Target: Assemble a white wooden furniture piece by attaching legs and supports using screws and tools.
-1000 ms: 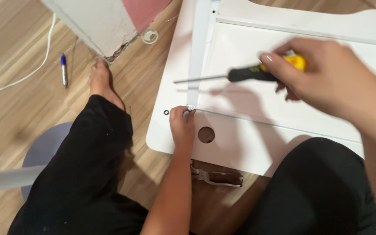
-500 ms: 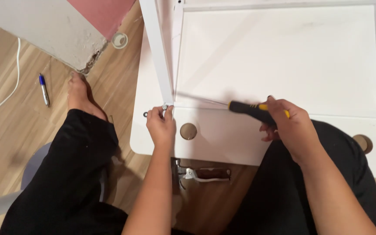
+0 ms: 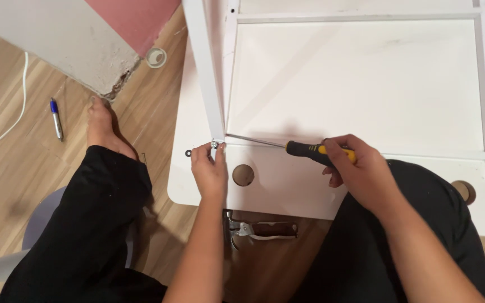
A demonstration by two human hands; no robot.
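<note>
White panel [image 3: 287, 185] before us; our left hand [image 3: 209, 171] pinches small metal screw [image 3: 214, 144] at frame corner; our right hand [image 3: 360, 174] grips screwdriver [image 3: 287, 147], tip pointing nine o'clock toward screw.

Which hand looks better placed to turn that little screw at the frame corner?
Probably the right hand: it grips the screwdriver, whose tip points at the screw. The left hand only pinches the screw in place at the white frame corner.

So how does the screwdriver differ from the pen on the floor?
The screwdriver is held in the right hand, lying across the white panel; the pen lies untouched on the wooden floor. The screwdriver has a black-and-yellow handle; the pen is grey with a blue cap. Both are slim.
</note>
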